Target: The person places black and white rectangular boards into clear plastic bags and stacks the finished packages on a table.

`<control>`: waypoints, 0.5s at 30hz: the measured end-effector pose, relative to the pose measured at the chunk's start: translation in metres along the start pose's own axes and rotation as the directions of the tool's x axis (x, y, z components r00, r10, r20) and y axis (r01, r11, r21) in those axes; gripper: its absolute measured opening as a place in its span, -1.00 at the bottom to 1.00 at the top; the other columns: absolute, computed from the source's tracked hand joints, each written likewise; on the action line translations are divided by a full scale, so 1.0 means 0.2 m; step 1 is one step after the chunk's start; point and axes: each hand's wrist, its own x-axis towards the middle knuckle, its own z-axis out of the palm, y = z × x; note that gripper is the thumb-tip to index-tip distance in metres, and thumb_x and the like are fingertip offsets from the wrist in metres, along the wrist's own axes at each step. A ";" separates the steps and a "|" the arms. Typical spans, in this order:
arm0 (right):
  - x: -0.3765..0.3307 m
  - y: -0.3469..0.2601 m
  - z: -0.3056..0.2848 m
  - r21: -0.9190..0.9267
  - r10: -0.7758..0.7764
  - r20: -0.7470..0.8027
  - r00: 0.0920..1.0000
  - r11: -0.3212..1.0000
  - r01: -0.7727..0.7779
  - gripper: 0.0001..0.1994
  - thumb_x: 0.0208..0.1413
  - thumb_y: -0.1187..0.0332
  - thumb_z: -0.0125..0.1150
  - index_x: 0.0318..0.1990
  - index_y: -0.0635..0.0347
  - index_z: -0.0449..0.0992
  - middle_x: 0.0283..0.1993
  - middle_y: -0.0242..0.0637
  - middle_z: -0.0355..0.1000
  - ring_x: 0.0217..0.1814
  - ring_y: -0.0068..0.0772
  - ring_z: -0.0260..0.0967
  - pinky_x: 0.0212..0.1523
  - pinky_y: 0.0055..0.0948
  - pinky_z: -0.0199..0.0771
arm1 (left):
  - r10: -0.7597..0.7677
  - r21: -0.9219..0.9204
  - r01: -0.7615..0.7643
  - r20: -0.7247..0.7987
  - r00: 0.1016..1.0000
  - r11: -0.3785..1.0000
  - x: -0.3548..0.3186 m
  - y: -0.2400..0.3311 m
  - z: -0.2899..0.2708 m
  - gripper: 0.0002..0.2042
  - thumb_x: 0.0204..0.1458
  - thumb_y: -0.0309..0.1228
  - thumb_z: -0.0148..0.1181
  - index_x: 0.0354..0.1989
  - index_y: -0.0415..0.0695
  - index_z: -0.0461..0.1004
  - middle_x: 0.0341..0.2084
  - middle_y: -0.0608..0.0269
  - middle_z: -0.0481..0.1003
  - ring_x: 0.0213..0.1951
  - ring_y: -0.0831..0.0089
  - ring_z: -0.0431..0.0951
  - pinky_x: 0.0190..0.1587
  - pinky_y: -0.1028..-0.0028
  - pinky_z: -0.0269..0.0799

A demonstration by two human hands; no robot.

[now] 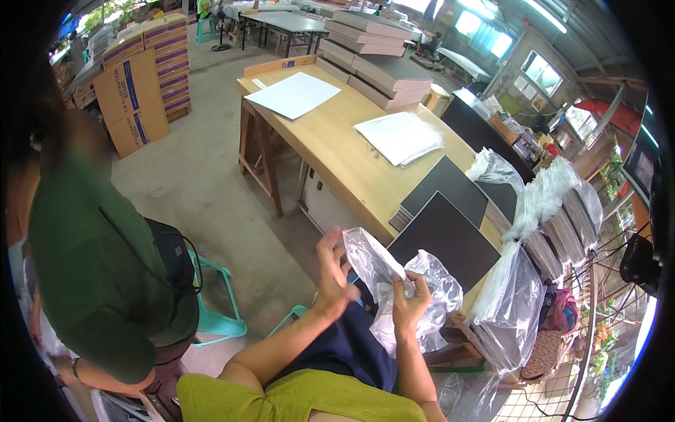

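In front of my lap is a crumpled clear plastic bag [373, 259]. My right hand [410, 302] pinches it between thumb and fingers, and its loose folds hang around that hand. My left hand [333, 281] is raised at the bag's left edge with the fingers apart; whether they touch the film is hard to see. Just beyond the bag, a black rectangular board [450, 243] lies at the near edge of the wooden table [330, 137]. Behind it sits a short stack of similar dark boards [450, 190].
On the table are a white sheet [295, 95], a pile of clear sleeves [401, 136] and stacked thick dark boards [380, 60]. Bagged boards [552, 211] stand at the right. A person in green [105, 253] is close on my left, beside a turquoise stool [218, 302].
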 end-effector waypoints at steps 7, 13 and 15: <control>-0.06 0.03 0.04 0.151 0.146 -0.021 0.989 0.978 -0.141 -0.83 -0.03 0.43 0.28 -0.39 0.34 0.43 -0.46 -0.31 0.38 -0.37 -0.50 0.26 -0.26 -0.48 0.28 | -0.027 -0.019 0.025 -0.132 0.991 1.000 0.12 -0.13 -0.02 -0.74 -0.09 -0.48 0.34 -0.31 -0.21 0.35 -0.28 0.27 0.39 -0.22 0.55 0.39 -0.10 0.57 0.34; -0.08 0.18 -0.09 0.109 0.113 0.249 0.962 0.984 -0.143 -0.82 -0.06 0.49 0.23 -0.26 0.35 0.51 -0.36 -0.33 0.46 -0.14 -0.47 0.37 0.04 -0.47 0.26 | -0.050 0.012 0.049 0.078 0.996 0.999 0.39 0.13 -0.07 -0.79 -0.03 -0.61 0.21 -0.53 -0.13 0.26 -0.40 0.13 0.53 -0.35 0.58 0.51 -0.25 0.59 0.41; 0.01 0.16 -0.23 0.189 0.088 0.307 0.948 0.970 -0.151 -0.84 0.00 0.44 0.19 -0.29 0.34 0.53 -0.42 -0.31 0.45 -0.27 -0.47 0.39 -0.10 -0.51 0.33 | 0.006 0.150 -0.029 0.151 0.989 0.988 0.43 0.24 -0.07 -0.77 -0.06 -0.65 0.20 -0.52 -0.11 0.24 -0.43 0.18 0.53 -0.35 0.58 0.52 -0.32 0.59 0.43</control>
